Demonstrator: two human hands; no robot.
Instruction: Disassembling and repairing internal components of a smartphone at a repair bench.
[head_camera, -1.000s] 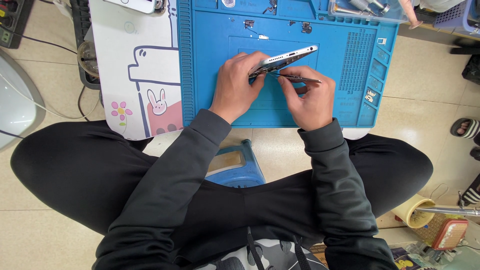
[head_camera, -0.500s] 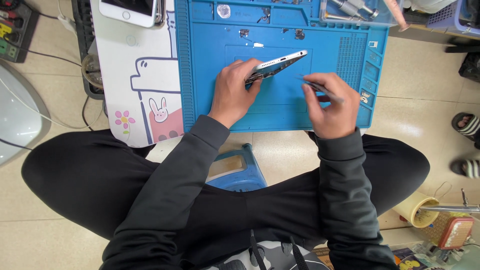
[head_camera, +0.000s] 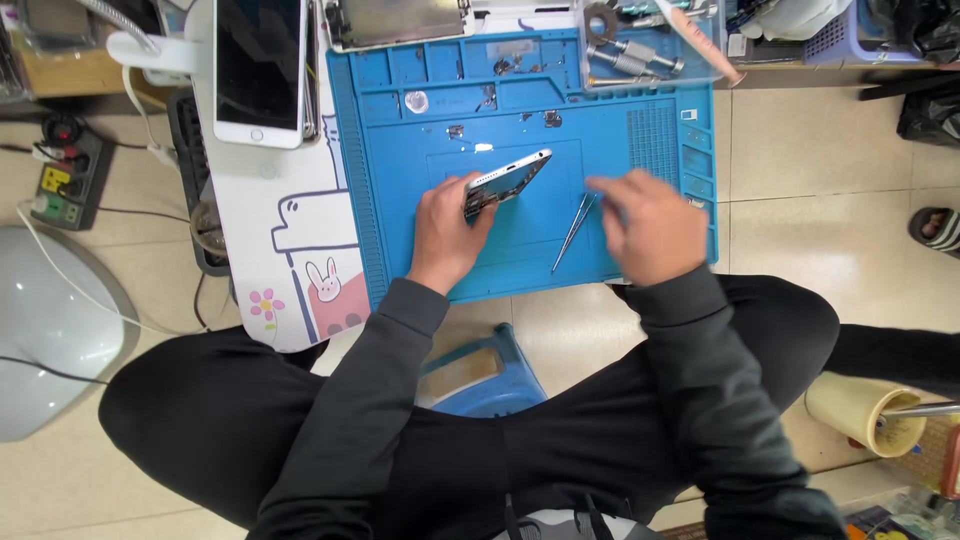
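Silver phone frame (head_camera: 507, 181) gripped in left hand (head_camera: 445, 235) fingers; tweezers (head_camera: 575, 231) just beside loosely spread, blurred right hand (head_camera: 645, 226).

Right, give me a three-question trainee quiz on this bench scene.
1. True or false: the left hand holds the opened phone tilted above the blue mat.
2. What lies on the mat by the right hand? A tweezers B hammer C scissors
3. Fill in: a white phone lies screen-up to the ___ of the mat.

Key: 1 true; 2 A, the tweezers; 3 left.
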